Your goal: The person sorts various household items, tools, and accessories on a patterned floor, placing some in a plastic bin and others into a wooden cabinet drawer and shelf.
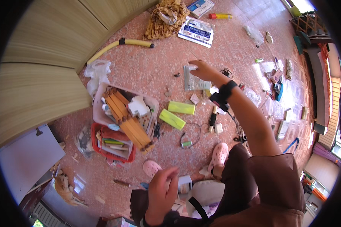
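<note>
My right hand [206, 71] is stretched out over a clear plastic zip bag [195, 82] on the floor, fingers apart. Whether the fingertips touch the bag cannot be told. Close to my lap, my left hand [161, 191] is loosely curled, with a gap between thumb and fingers and no object visible in it. Two lime-green plastic cases [181, 107] lie on the floor between my hands. To their left, a whitish plastic bin [98, 109] and a red basket [94, 142] hold assorted items. Orange-brown wooden slats [130, 124] lie across both.
A yellow foam-covered tube [109, 50] rests by the wooden cabinet [42, 82]. Crumpled brown paper [164, 21] and a blue-and-white package [196, 31] lie farther off. Cables [238, 130] and small items are scattered right. A dog [64, 188] lies at lower left.
</note>
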`<control>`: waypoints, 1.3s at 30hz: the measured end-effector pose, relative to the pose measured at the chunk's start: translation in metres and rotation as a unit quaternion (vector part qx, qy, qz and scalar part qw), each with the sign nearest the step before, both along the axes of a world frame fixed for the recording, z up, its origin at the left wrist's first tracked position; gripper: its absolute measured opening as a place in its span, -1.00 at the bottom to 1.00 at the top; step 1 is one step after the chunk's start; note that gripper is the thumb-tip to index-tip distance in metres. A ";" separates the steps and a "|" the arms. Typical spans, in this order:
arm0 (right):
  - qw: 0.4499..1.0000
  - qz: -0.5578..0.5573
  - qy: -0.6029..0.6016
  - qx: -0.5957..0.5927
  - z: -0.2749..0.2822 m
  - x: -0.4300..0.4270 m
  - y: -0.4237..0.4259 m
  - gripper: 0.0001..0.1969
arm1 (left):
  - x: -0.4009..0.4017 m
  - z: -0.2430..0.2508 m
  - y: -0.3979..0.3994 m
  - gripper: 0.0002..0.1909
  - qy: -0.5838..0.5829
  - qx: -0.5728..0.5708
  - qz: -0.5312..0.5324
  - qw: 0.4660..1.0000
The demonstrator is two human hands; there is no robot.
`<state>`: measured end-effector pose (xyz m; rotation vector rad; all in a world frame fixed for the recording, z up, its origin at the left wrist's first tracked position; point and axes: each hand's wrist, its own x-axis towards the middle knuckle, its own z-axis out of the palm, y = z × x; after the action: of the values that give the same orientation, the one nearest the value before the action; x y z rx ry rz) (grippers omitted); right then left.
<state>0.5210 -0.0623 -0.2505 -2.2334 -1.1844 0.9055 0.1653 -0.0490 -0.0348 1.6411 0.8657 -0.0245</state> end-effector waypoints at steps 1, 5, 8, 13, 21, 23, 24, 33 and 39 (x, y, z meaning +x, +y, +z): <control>0.998 -0.013 -0.052 0.037 -0.017 0.008 0.021 -0.50 | -0.007 -0.002 0.001 -0.78 0.001 0.052 -0.024 0.998; 0.967 -0.089 -0.204 0.123 -0.019 0.037 0.131 -0.40 | -0.031 0.000 -0.001 -0.84 0.091 0.262 -0.084 0.957; 0.969 -0.196 -0.032 0.146 -0.013 0.072 0.162 -0.52 | -0.034 0.001 0.000 -0.80 0.156 0.018 0.110 0.981; 0.854 -0.106 0.326 0.391 -0.003 0.026 0.113 -0.62 | -0.030 0.010 0.008 -0.82 0.147 0.154 -0.056 0.975; 0.775 0.032 0.551 0.307 0.141 -0.042 -0.068 -0.65 | -0.030 -0.014 -0.021 -0.55 -0.034 0.069 0.133 0.988; 0.858 0.091 0.464 0.198 0.175 -0.062 -0.095 -0.66 | -0.013 -0.006 -0.022 -0.45 -0.050 0.027 0.126 0.990; 0.875 0.123 0.436 0.171 0.179 -0.076 -0.108 -0.67 | -0.005 -0.006 -0.027 -0.41 -0.065 0.015 0.130 0.989; 0.864 0.362 0.332 0.111 0.287 -0.157 -0.202 -0.73 | 0.030 -0.016 -0.086 -0.28 -0.040 -0.086 0.107 0.990; 0.864 0.423 0.239 0.134 0.359 -0.200 -0.311 -0.73 | -0.002 0.043 -0.122 -0.54 -0.164 -0.179 0.055 0.968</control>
<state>0.3212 -0.3738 0.1088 -1.1041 -1.8983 1.3897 0.1631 -0.1713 0.0084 1.2132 0.6510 0.1562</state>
